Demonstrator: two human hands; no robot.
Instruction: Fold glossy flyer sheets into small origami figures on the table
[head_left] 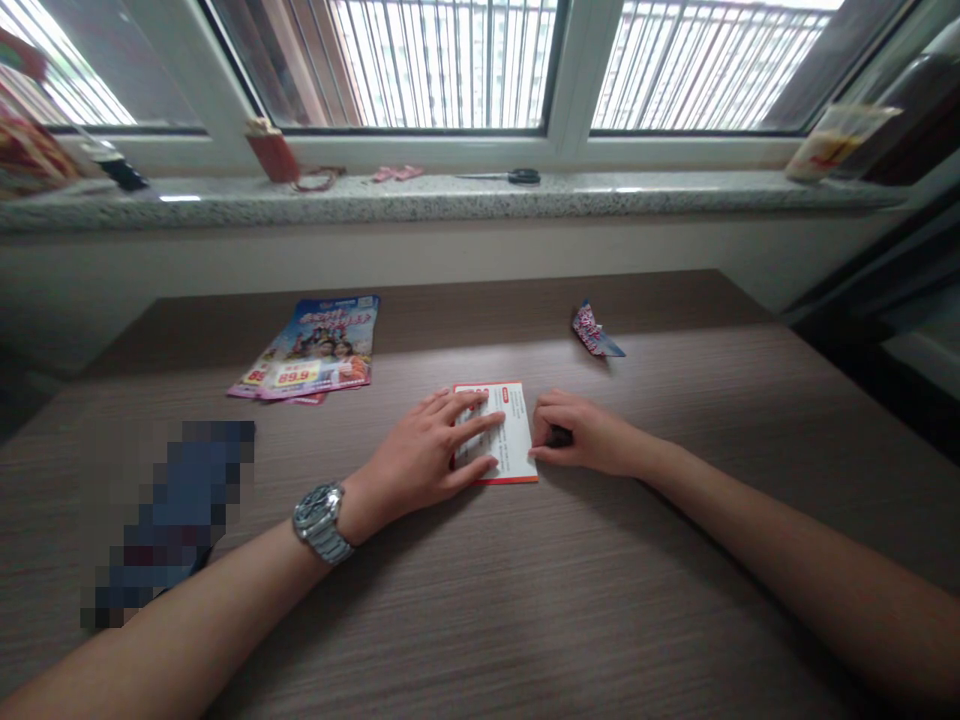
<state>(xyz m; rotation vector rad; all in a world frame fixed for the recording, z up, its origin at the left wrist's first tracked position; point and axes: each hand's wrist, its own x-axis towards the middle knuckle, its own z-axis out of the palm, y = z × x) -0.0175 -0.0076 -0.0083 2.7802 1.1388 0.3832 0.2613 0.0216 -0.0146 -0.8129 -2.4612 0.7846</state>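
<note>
A white sheet of printed paper [516, 440] with red lettering and an orange-red lower edge lies on the table in front of me; it looks folded. My left hand [442, 440] rests flat on its left part, fingers spread, covering some of the print. At the paper's right edge is my right hand [566, 432], its fingers curled in and the thumb tip touching the edge. The curled fingertips are partly hidden. Beyond the right hand stands a small folded paper piece [592, 332], patterned in red and blue.
Colourful flyers [322, 345] lie at the back left of the wooden table [480, 620]. A blurred-out dark blue object [180, 510] is beside my left forearm. Scissors [517, 176], a red box [272, 152] and a plastic cup [832, 145] are on the windowsill [420, 200].
</note>
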